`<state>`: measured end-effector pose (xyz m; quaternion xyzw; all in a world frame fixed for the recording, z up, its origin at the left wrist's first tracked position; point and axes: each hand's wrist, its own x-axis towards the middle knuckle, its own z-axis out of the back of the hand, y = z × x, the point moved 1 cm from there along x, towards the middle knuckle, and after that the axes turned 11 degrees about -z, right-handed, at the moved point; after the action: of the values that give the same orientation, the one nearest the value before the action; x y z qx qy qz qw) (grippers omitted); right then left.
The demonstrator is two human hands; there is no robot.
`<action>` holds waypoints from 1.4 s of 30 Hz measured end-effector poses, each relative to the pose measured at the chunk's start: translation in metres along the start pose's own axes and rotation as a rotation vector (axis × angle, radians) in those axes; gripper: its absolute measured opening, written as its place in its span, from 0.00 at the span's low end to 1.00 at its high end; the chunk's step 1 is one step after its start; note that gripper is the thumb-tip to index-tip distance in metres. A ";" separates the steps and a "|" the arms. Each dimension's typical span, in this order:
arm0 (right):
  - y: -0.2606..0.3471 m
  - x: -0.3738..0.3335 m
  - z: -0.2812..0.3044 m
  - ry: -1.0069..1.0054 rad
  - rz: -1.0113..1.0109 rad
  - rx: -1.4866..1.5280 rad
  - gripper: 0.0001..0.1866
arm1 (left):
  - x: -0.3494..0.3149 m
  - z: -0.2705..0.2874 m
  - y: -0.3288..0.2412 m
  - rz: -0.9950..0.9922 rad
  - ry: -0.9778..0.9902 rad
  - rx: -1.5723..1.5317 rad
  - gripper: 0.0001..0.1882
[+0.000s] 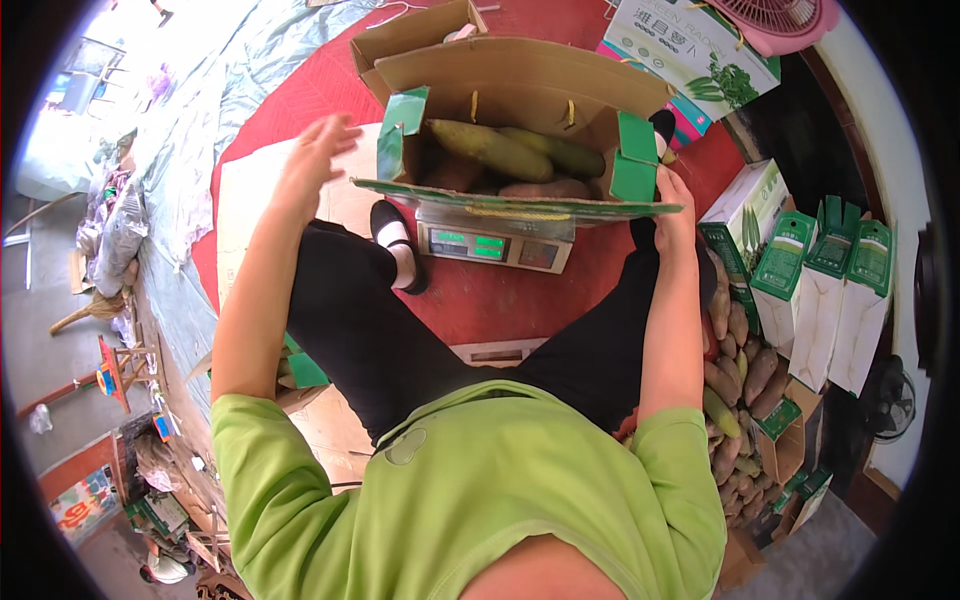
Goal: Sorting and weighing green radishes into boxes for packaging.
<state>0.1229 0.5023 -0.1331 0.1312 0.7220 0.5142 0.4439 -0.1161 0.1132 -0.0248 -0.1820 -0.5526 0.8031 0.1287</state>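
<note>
An open cardboard carton (520, 85) with green end flaps rests on a digital scale (490, 245) in front of me. Inside it lie long green radishes (490, 148) and some brownish roots, partly in shadow. My left hand (318, 160) is raised beside the carton's left side, fingers stretched out, holding nothing. At the right end of the carton's long front flap (520, 206), my right hand (675, 200) has its fingers bent around the corner. Part of its grip is hidden.
Upright green-and-white cartons (790, 265) stand at the right, with a pile of long roots (735, 390) nearer me. A pink fan (775, 20) and a printed carton (690, 60) are at the far right. Flattened cardboard (245, 205) lies left on the red floor covering.
</note>
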 end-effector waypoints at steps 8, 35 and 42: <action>0.000 0.000 -0.001 -0.009 0.007 -0.010 0.21 | 0.031 -0.017 0.033 0.315 0.253 -0.048 0.21; 0.032 -0.003 -0.080 0.327 -0.011 0.010 0.20 | 0.034 0.056 0.073 0.268 -0.005 0.010 0.16; 0.048 -0.039 -0.213 0.547 -0.005 -0.123 0.20 | -0.010 0.173 0.102 0.312 -0.273 -0.328 0.13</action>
<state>-0.0335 0.3647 -0.0560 -0.0415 0.7828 0.5722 0.2410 -0.1825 -0.0725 -0.0632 -0.1732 -0.6528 0.7302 -0.1035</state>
